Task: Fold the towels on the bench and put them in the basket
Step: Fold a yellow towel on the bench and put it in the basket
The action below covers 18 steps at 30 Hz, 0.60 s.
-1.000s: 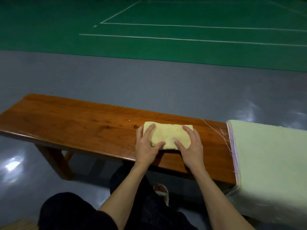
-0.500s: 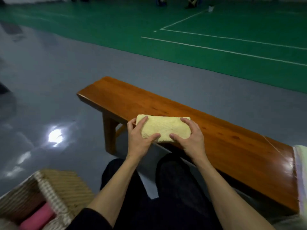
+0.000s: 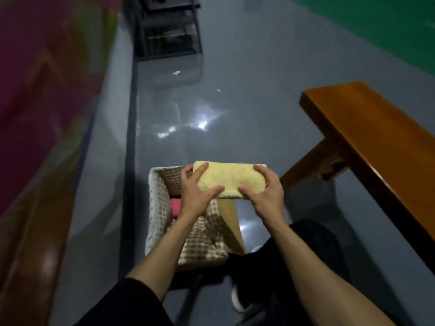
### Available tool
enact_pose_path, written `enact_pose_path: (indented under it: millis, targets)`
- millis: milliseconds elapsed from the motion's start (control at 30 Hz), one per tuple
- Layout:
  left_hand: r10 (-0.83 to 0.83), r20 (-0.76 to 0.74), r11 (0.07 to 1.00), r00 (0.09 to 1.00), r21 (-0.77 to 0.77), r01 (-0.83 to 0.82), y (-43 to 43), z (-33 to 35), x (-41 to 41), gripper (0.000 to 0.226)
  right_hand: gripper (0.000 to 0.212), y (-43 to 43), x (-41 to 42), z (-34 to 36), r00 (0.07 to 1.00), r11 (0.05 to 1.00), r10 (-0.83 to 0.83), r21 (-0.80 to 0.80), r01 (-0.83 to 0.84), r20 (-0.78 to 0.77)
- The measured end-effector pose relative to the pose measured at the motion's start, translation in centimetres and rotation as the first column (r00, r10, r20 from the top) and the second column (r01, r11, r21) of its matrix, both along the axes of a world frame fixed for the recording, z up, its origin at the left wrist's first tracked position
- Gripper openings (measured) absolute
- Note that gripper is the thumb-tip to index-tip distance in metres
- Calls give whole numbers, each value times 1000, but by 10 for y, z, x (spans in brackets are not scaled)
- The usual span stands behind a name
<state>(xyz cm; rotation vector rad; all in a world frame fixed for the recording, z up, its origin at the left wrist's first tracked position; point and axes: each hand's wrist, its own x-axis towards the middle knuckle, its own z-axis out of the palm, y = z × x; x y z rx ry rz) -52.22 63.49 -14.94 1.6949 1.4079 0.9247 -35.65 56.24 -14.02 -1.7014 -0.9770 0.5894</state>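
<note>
Yellow terry, folded into a thick oblong, sits pinched between both hands. The left hand (image 3: 196, 196) grips the towel (image 3: 231, 181) at its left end, fingers curled over the far edge and thumb pressed in along the near edge. The right hand (image 3: 267, 196) mirrors it at the right end. Neither hand lies flat or spread; each clamps the stacked layers between thumb and fingers.

Held this way, the towel hangs in the air above the far right corner of the basket (image 3: 155, 203), not touching it as far as I can tell, and well clear of the wooden bench (image 3: 381, 142) off to the right. The basket stands on the grey floor (image 3: 235, 102), lined with checked cloth, and a pink towel (image 3: 175, 208) already lies inside by its left wall. A dark metal rack (image 3: 169, 31) stands farther off.

By its look the towel is light, soft and limp, neither slippery nor fragile. The risk is the fold: taken by one corner or by the top layer alone, it would likely sag open. The two short ends are the sensible places to hold, pinching right through every layer, so it can go down flat beside the pink one with its shape kept.
</note>
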Motion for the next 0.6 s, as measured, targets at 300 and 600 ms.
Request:
enact_pose_path:
  millis: [300,600]
  targets:
    - [170,-119,959,978,-208,-192,75,-115,-100,71,59,113,-100,-126,982,965,180,-182,-188,-59]
    - [169,-211,928,963,-296,-227,136,-255,-116,71,61,182,-136,-258,975,902,215,-369,-222,-60]
